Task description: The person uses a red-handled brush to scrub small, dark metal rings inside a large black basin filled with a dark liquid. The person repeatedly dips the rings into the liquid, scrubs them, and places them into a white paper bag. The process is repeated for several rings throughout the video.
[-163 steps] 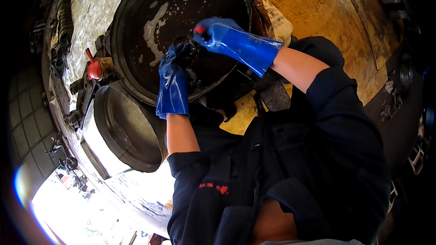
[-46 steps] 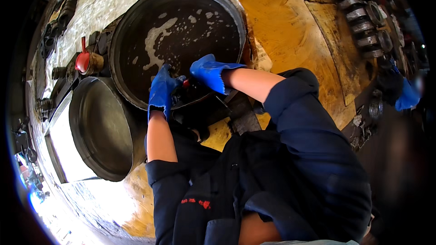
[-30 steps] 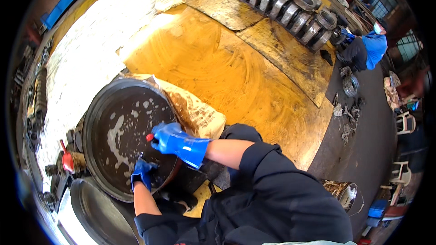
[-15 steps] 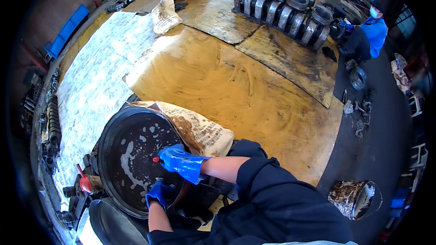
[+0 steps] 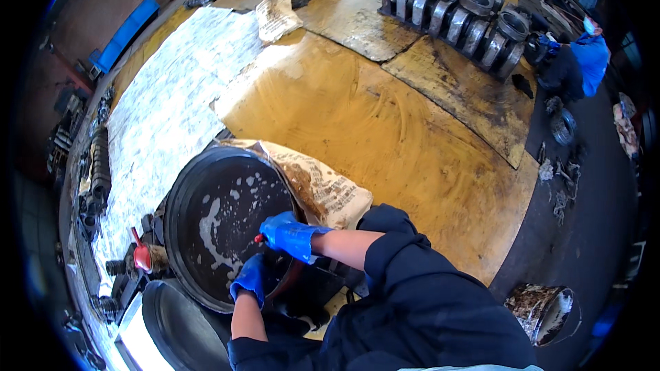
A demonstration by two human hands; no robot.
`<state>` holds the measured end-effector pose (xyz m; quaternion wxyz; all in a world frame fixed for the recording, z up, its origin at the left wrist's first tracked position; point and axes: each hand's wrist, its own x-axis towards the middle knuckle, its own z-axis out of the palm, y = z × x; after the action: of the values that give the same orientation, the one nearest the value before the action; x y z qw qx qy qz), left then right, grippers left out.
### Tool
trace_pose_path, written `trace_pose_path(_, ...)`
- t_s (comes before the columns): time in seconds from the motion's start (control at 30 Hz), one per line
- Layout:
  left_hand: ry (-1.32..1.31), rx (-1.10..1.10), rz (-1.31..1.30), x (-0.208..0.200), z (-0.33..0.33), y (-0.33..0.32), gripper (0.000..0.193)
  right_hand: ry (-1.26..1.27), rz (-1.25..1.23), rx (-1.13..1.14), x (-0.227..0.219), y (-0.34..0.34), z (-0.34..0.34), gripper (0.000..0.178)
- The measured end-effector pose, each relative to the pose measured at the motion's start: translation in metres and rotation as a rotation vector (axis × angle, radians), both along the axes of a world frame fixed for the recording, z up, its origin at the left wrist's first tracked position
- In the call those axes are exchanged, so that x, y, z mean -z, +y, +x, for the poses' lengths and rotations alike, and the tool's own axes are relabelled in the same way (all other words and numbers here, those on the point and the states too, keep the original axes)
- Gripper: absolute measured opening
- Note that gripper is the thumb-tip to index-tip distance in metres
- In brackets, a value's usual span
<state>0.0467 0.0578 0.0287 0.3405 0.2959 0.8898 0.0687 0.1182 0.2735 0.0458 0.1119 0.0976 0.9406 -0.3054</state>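
Observation:
A wide round dark basin (image 5: 180, 261) of dark liquid with pale foam patches stands at the lower left. Over its right part, my right hand (image 5: 285, 232) in a blue rubber glove is closed on a tool, of which only a red handle end (image 5: 259, 238) shows. Close below it, my left hand (image 5: 250, 277), gloved the same, reaches over the near rim. Its fingers look curled at the liquid; whatever they grip is hidden. A stained paper sack (image 5: 330, 196) lies against the basin's right side.
A red scoop (image 5: 141, 255) rests left of the basin, above a second round dark pan (image 5: 180, 333). A grimy bucket (image 5: 540, 309) stands at lower right. Heavy metal housings (image 5: 450, 20) line the far yellow floor sheets (image 5: 385, 137). A person in blue (image 5: 588, 62) crouches beside them.
The whole view has shifted, so the scene sits further right. Both hands stay over the basin's near right part; the left glove shows more clearly above the liquid.

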Motion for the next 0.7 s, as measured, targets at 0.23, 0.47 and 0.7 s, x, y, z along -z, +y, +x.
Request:
trace_pose_path(0.23, 0.29, 0.122, -0.17, 0.037, -0.024, -0.012, 0.038, 0.076, 0.021, 0.011, -0.001, -0.007, 0.01, 0.02)
trace_pose_path(0.47, 0.191, -0.293, 0.377, 0.055, -0.061, -0.039, 0.036, 0.071, 0.212, -0.014, 0.045, -0.011, 0.0, 0.017)
trace_pose_path(0.7, -0.653, -0.975, 0.98, 0.038, -0.055, -0.063, 0.028, 0.196, -0.049, 0.199, 0.024, 0.0, -0.005, 0.029)
